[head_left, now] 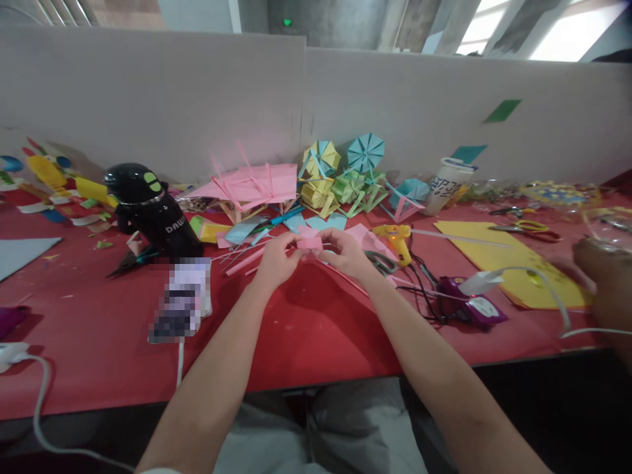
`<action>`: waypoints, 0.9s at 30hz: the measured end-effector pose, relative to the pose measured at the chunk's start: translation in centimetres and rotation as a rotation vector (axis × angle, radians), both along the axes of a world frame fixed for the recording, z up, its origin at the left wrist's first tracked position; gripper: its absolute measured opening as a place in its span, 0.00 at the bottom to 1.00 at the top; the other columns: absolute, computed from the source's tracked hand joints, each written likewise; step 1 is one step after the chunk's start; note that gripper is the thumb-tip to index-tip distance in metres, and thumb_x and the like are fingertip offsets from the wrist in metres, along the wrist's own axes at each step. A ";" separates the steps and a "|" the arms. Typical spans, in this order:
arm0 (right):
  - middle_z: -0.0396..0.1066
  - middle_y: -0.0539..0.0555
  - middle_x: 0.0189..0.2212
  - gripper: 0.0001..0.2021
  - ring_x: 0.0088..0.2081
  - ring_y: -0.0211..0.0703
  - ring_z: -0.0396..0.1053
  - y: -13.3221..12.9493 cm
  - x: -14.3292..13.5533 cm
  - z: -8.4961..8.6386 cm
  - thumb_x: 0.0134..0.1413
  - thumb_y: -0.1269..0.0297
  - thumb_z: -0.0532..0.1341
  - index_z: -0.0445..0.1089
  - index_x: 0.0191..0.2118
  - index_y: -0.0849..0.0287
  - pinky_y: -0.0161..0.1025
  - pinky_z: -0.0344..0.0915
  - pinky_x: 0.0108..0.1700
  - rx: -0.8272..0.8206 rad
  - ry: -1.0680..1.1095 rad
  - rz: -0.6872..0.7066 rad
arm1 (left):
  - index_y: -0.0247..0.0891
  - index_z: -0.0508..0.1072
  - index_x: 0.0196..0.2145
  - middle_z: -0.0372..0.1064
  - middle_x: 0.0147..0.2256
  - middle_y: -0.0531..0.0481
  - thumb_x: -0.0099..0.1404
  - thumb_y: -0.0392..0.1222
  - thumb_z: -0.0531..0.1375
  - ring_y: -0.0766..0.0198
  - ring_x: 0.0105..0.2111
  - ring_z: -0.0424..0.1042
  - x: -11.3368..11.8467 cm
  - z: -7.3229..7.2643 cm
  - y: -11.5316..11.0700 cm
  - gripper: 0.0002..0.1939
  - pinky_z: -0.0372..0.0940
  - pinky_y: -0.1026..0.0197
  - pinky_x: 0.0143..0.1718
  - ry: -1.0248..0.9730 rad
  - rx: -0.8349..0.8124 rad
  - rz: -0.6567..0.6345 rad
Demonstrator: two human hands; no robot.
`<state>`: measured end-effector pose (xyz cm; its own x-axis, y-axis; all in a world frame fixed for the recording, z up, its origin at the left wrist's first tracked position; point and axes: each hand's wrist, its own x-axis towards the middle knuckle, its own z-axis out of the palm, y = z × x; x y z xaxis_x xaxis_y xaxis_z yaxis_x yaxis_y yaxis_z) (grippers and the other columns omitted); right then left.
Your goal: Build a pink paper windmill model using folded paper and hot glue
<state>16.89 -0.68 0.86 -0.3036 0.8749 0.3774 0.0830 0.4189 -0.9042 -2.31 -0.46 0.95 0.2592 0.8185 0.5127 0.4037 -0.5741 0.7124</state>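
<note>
A small piece of pink paper (309, 243) is held between both hands, above the middle of the red-covered table (316, 329). My left hand (281, 259) pinches its left side, and my right hand (344, 253) has its fingers closed on the right side. Thin pink strips (244, 262) lie beside my left hand. Behind the hands are light blue paper pieces (244, 229) and folded paper umbrellas in yellow (320, 159), blue (366, 153) and green. Scissors with dark handles (380, 261) lie to the right of my right hand.
A black bottle (158, 214) and a phone (182, 299) on a cable are at left. To the right are a yellow glue gun (396, 241), a purple power block (471, 304), yellow paper (513, 263), a white cup (448, 186) and another person's hand at the edge.
</note>
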 end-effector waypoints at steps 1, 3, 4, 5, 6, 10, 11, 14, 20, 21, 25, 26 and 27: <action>0.73 0.53 0.38 0.18 0.41 0.43 0.72 -0.1 -0.1 0.0 0.46 0.54 0.71 0.69 0.39 0.57 0.45 0.70 0.49 0.022 -0.024 0.009 | 0.36 0.75 0.36 0.77 0.36 0.47 0.60 0.35 0.61 0.59 0.37 0.74 0.0 0.1 -0.1 0.05 0.68 0.56 0.43 0.052 0.026 0.024; 0.74 0.54 0.40 0.17 0.43 0.44 0.73 -0.3 -0.1 0.1 0.48 0.55 0.70 0.70 0.41 0.57 0.45 0.69 0.51 0.053 -0.071 0.027 | 0.36 0.75 0.35 0.76 0.35 0.46 0.59 0.33 0.61 0.57 0.37 0.74 -0.1 0.2 -0.3 0.05 0.67 0.54 0.43 0.133 0.051 0.057; 0.74 0.55 0.41 0.16 0.44 0.44 0.73 -0.4 -0.1 0.1 0.49 0.55 0.69 0.71 0.42 0.57 0.46 0.69 0.52 0.064 -0.096 0.028 | 0.36 0.75 0.35 0.76 0.35 0.46 0.59 0.32 0.60 0.57 0.37 0.73 -0.1 0.2 -0.4 0.06 0.67 0.54 0.43 0.161 0.055 0.064; 0.75 0.55 0.42 0.16 0.44 0.45 0.73 -0.4 -0.1 0.1 0.50 0.55 0.68 0.72 0.42 0.57 0.46 0.69 0.52 0.074 -0.123 0.019 | 0.36 0.75 0.35 0.76 0.35 0.46 0.59 0.32 0.60 0.56 0.37 0.73 -0.1 0.2 -0.4 0.06 0.66 0.53 0.43 0.181 0.058 0.068; 0.75 0.56 0.42 0.15 0.44 0.45 0.73 -0.4 -0.1 0.1 0.51 0.55 0.68 0.73 0.42 0.57 0.46 0.69 0.52 0.087 -0.152 0.001 | 0.37 0.74 0.35 0.76 0.35 0.46 0.58 0.31 0.59 0.57 0.37 0.72 -0.1 0.2 -0.4 0.07 0.66 0.54 0.43 0.195 0.061 0.071; 0.77 0.56 0.38 0.11 0.40 0.46 0.74 -0.2 -0.1 0.0 0.53 0.59 0.64 0.75 0.40 0.58 0.46 0.70 0.49 0.164 -0.239 -0.082 | 0.38 0.73 0.33 0.74 0.33 0.48 0.56 0.29 0.57 0.58 0.35 0.71 -0.1 0.1 -0.5 0.09 0.65 0.55 0.41 0.223 0.078 0.088; 0.77 0.56 0.37 0.10 0.39 0.46 0.74 -0.2 0.0 0.0 0.53 0.60 0.64 0.75 0.40 0.58 0.46 0.70 0.47 0.178 -0.252 -0.089 | 0.38 0.73 0.33 0.74 0.33 0.48 0.56 0.28 0.57 0.58 0.35 0.71 -0.1 0.1 -0.5 0.09 0.65 0.55 0.41 0.225 0.081 0.090; 0.78 0.55 0.35 0.09 0.37 0.45 0.74 -0.3 0.0 0.1 0.51 0.64 0.62 0.75 0.39 0.58 0.44 0.70 0.45 0.185 -0.273 -0.105 | 0.39 0.73 0.32 0.74 0.33 0.48 0.55 0.29 0.57 0.58 0.35 0.71 0.0 0.2 -0.6 0.09 0.65 0.56 0.40 0.227 0.077 0.093; 0.78 0.55 0.36 0.09 0.38 0.46 0.74 -0.6 0.0 0.4 0.52 0.64 0.62 0.76 0.38 0.58 0.43 0.69 0.45 0.170 -0.270 -0.111 | 0.38 0.73 0.31 0.74 0.31 0.49 0.54 0.28 0.57 0.59 0.33 0.71 0.0 0.4 -0.7 0.08 0.64 0.58 0.38 0.195 0.041 0.075; 0.78 0.55 0.35 0.09 0.38 0.46 0.74 -0.5 0.0 0.3 0.52 0.64 0.61 0.77 0.38 0.59 0.43 0.69 0.44 0.179 -0.267 -0.111 | 0.38 0.73 0.30 0.74 0.30 0.49 0.54 0.29 0.58 0.59 0.32 0.71 0.0 0.5 -0.7 0.08 0.64 0.58 0.38 0.191 0.036 0.073; 0.78 0.55 0.35 0.09 0.38 0.46 0.74 -0.4 0.0 0.1 0.51 0.65 0.61 0.77 0.37 0.58 0.43 0.69 0.44 0.199 -0.275 -0.124 | 0.38 0.73 0.30 0.74 0.30 0.50 0.55 0.29 0.58 0.60 0.32 0.72 0.0 0.6 -0.8 0.07 0.64 0.58 0.37 0.178 0.029 0.071; 0.78 0.54 0.35 0.09 0.38 0.46 0.74 -0.4 0.0 0.1 0.51 0.65 0.61 0.77 0.37 0.57 0.43 0.70 0.44 0.197 -0.278 -0.127 | 0.38 0.73 0.30 0.75 0.30 0.50 0.55 0.29 0.58 0.60 0.32 0.72 0.0 0.6 -0.8 0.07 0.64 0.59 0.37 0.176 0.029 0.071; 0.78 0.54 0.35 0.08 0.38 0.46 0.74 -0.4 0.0 0.1 0.51 0.65 0.61 0.77 0.37 0.57 0.43 0.70 0.44 0.196 -0.280 -0.128 | 0.38 0.73 0.29 0.75 0.30 0.51 0.55 0.30 0.58 0.60 0.32 0.72 0.0 0.7 -0.9 0.07 0.64 0.59 0.37 0.175 0.029 0.072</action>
<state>16.88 -1.04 0.98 -0.3112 0.8320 0.4593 0.3792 0.5519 -0.7427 -2.29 -1.33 1.62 0.2880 0.8237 0.4884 0.5605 -0.5586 0.6114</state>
